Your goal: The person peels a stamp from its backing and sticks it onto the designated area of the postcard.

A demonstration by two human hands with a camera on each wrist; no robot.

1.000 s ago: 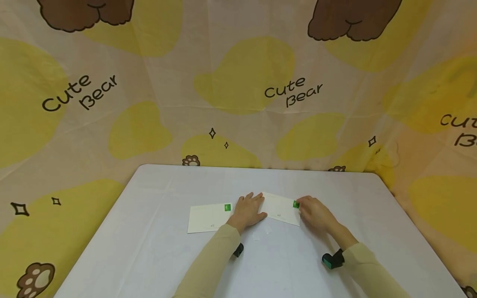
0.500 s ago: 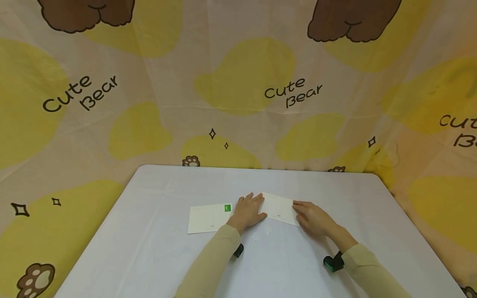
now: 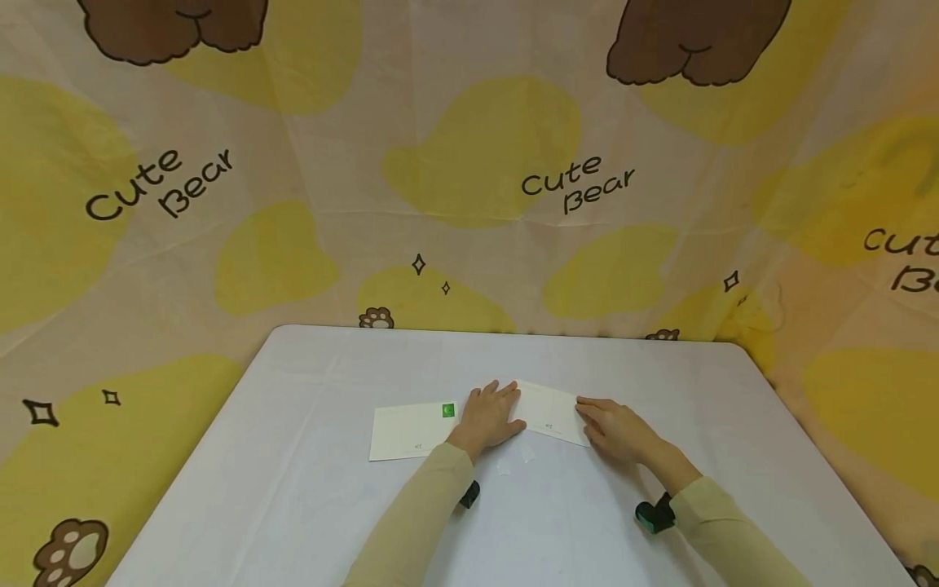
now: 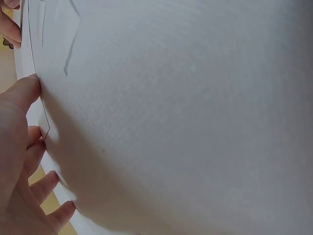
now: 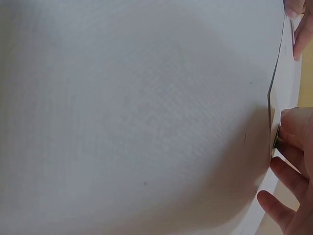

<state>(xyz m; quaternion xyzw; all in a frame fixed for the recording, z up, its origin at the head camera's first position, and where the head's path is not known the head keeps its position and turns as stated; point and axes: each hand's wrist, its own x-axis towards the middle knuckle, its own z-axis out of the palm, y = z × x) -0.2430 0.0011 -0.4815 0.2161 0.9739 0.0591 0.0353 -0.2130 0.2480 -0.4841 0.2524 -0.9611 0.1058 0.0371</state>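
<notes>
Two white envelopes lie on the table. The right envelope (image 3: 552,414) is tilted, its right side lower. My left hand (image 3: 486,417) rests on its left end with fingers spread and the thumb at its lower edge. Over its right end, my right hand (image 3: 622,428) presses with nearly straight fingers at the upper corner. In the right wrist view a sliver of a green stamp (image 5: 277,139) shows under those fingers; the rest is hidden. The left envelope (image 3: 407,432) bears a green stamp (image 3: 448,410) at its upper right, and my left hand and sleeve cover its right edge.
Small pale paper scraps (image 3: 528,454) lie just in front of the right envelope. Dark wrist-worn devices (image 3: 655,515) sit at both wrists. A patterned cloth (image 3: 484,163) hangs behind the white table (image 3: 308,489).
My right fingers have flattened and shifted slightly left over the right envelope's upper corner, covering the green stamp that showed one second ago. My left hand has not moved.
</notes>
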